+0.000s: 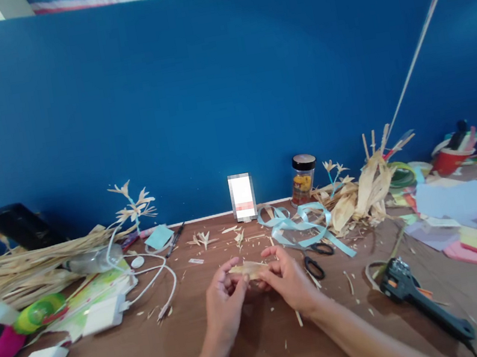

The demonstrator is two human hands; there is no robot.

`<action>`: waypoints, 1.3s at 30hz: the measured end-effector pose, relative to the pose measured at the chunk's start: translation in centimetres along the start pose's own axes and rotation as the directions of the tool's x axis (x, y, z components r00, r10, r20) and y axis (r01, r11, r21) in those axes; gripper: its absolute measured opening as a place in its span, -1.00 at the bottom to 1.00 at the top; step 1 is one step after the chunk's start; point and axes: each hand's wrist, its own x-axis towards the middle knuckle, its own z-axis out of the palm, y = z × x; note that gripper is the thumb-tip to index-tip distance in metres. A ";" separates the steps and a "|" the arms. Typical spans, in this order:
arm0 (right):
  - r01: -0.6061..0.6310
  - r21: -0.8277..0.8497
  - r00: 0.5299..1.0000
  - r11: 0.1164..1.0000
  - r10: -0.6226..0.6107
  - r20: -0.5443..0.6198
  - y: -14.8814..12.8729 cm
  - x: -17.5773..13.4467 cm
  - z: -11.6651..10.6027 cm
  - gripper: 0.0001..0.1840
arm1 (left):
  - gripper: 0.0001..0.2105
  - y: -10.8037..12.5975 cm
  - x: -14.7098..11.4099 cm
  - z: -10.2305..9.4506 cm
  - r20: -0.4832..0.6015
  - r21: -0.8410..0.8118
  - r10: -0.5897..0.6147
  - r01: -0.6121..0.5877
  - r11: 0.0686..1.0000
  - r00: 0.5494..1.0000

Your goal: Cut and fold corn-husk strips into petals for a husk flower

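The left hand [225,302] and the right hand [289,283] each pinch one end of a pale dry husk strip [248,269], held just above the brown wooden worktop [257,346]. Both grips should stay gentle, because the strip probably tears easily. Black scissors [316,258] lie near the right hand.

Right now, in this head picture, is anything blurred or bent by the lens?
Head view: a white item by the blue wall is pixelated; the wall's top edge bows, so the lens distorts; the right corners darken and smear. Both hands, left hand and right hand, and the husk strip they hold are sharp, evenly lit.
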 end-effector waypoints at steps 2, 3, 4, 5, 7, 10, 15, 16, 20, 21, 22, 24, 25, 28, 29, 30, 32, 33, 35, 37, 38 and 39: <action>-0.013 0.013 1.000 1.000 0.013 0.007 0.0 0.1 -0.1 -0.67 | -0.56 0.0 0.0 -0.1 -0.024 -0.006 0.026 -0.026 1.000 0.999; -0.015 0.015 1.000 1.000 0.015 0.005 0.1 0.1 -0.1 -0.68 | -0.57 0.0 0.0 -0.1 -0.033 -0.006 0.032 -0.032 0.999 0.999; -0.017 0.012 1.000 1.000 0.017 0.001 0.2 0.1 0.0 -0.68 | -0.58 -0.1 0.0 -0.1 -0.039 -0.004 0.030 -0.030 1.000 0.999; -0.014 0.004 1.000 1.000 0.014 -0.005 0.4 0.1 0.0 -0.69 | -0.58 -0.1 -0.1 0.0 -0.043 -0.002 0.024 -0.025 1.000 0.999; 0.003 -0.018 1.000 1.000 -0.004 -0.022 0.7 0.1 0.2 -0.70 | -0.56 -0.2 -0.1 0.2 -0.034 -0.006 0.016 -0.016 1.000 0.999; 0.044 -0.046 0.998 0.998 -0.046 -0.034 1.0 -0.1 0.5 -0.73 | -0.51 -0.4 -0.2 0.4 0.011 -0.019 0.031 -0.031 0.999 0.999; 0.103 -0.126 0.993 0.987 -0.109 -0.035 0.9 -0.5 0.6 -0.74 | -0.56 -0.3 -0.2 0.3 0.038 0.061 0.029 -0.031 0.998 0.999; 0.109 -0.150 0.993 0.983 -0.115 -0.032 0.8 -0.6 0.6 -0.72 | -0.58 -0.3 -0.2 0.4 0.033 0.079 0.032 -0.035 0.996 0.999; 0.081 -0.167 0.996 0.983 -0.084 -0.010 0.6 -0.5 0.4 -0.69 | -0.59 -0.4 -0.3 0.5 0.059 0.112 0.069 -0.076 0.991 0.996; 0.066 -0.157 0.998 0.985 -0.068 -0.006 0.5 -0.4 0.2 -0.69 | -0.59 -0.5 -0.3 0.5 0.072 0.115 0.079 -0.087 0.990 0.994; 0.056 -0.152 0.998 0.987 -0.057 -0.005 0.3 -0.3 0.0 -0.70 | -0.60 -0.6 -0.1 0.3 0.076 0.124 0.090 -0.099 0.987 0.993; 0.062 -0.165 0.997 0.984 -0.067 -0.023 0.1 0.0 -0.6 -0.70 | -0.62 -0.9 0.3 -0.4 0.031 0.160 0.120 -0.124 0.979 0.992; 0.075 -0.178 0.996 0.981 -0.084 -0.041 0.0 0.2 -0.9 -0.71 | -0.64 -1.0 0.6 -0.8 -0.013 0.185 0.132 -0.127 0.974 0.991; 0.085 -0.174 0.988 0.981 -0.106 -0.112 0.2 0.7 -1.6 -0.70 | -0.65 -1.1 1.3 -1.9 -0.174 0.191 0.115 -0.081 0.978 0.978; 0.071 -0.149 0.987 0.986 -0.091 -0.133 0.4 0.9 -1.6 -0.68 | -0.64 -1.0 1.4 -2.0 -0.207 0.160 0.094 -0.061 0.985 0.974; 0.050 -0.113 0.987 0.992 -0.067 -0.146 0.6 0.9 -1.6 -0.67 | -0.63 -0.9 1.3 -1.9 -0.211 0.119 0.066 -0.041 0.992 0.975; 0.011 -0.032 0.990 0.999 -0.015 -0.139 1.0 0.9 -1.2 -0.64 | -0.64 -0.7 1.0 -1.2 -0.142 0.045 0.005 0.001 0.999 0.990; -0.001 0.005 0.993 1.000 0.002 -0.120 1.1 0.8 -0.9 -0.64 | -0.65 -0.6 0.7 -0.7 -0.061 0.023 -0.023 0.024 0.999 0.998; -0.007 0.057 0.997 0.998 0.011 -0.074 1.1 0.4 -0.3 -0.64 | -0.68 -0.5 0.2 0.1 0.096 -0.004 -0.025 0.025 1.000 0.995; -0.012 0.078 0.999 0.997 0.016 -0.043 1.0 0.1 0.2 -0.64 | -0.74 -0.6 -0.1 0.5 0.139 -0.001 0.006 -0.006 1.000 0.990; -0.019 0.077 0.999 0.997 0.022 -0.038 0.9 0.0 0.3 -0.64 | -0.77 -0.7 -0.1 0.6 0.127 0.009 0.020 -0.021 1.000 0.992; -0.026 0.071 0.999 0.997 0.029 -0.040 0.8 0.0 0.4 -0.64 | -0.79 -0.8 -0.1 0.5 0.105 0.020 0.026 -0.029 0.999 0.994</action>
